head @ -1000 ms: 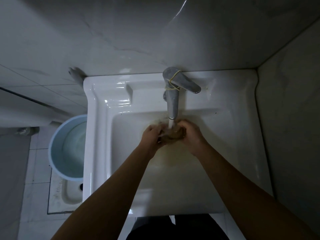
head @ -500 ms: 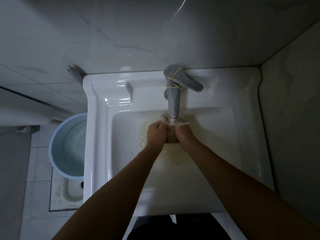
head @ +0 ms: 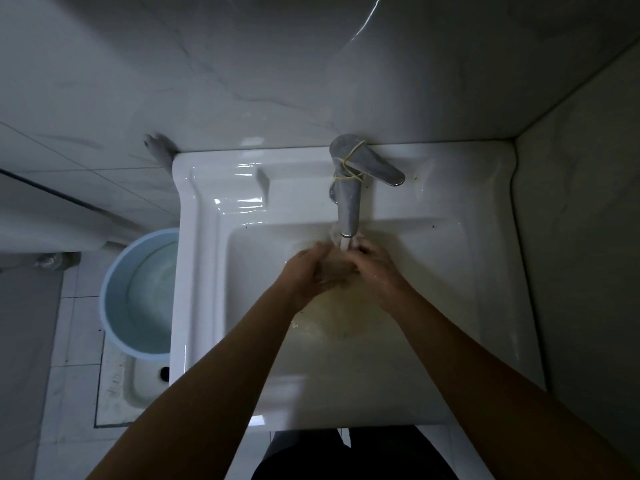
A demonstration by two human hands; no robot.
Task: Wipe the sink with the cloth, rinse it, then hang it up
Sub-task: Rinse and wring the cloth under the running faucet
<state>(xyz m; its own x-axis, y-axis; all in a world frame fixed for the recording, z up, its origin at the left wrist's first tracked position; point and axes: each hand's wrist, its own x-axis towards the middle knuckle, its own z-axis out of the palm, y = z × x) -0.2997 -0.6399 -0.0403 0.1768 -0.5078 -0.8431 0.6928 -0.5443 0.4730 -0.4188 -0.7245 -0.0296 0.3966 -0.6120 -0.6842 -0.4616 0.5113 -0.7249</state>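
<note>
Both hands were bunched around the cloth (head: 334, 268), a small brownish wad held right under the stream from the tap (head: 347, 206), over the back of the sink (head: 207, 306) basin. The left hand (head: 306, 271) cupped it from one side, fingers curled and pressed together over the wad; the right hand (head: 375, 266) closed on it from the other, fingers folded in, though blur hid exactly how the tips sat. Yellowish water pooled in the basin below them, so by my reading the rinse was not finished. To do it well, the wad wanted opening out under the water, then squeezing shut, over and over until the run-off came clear. Keeping it low in the basin would limit splashing onto the rim and the bucket (head: 138, 296) beside the sink. Only then should it be wrung and hung.
</note>
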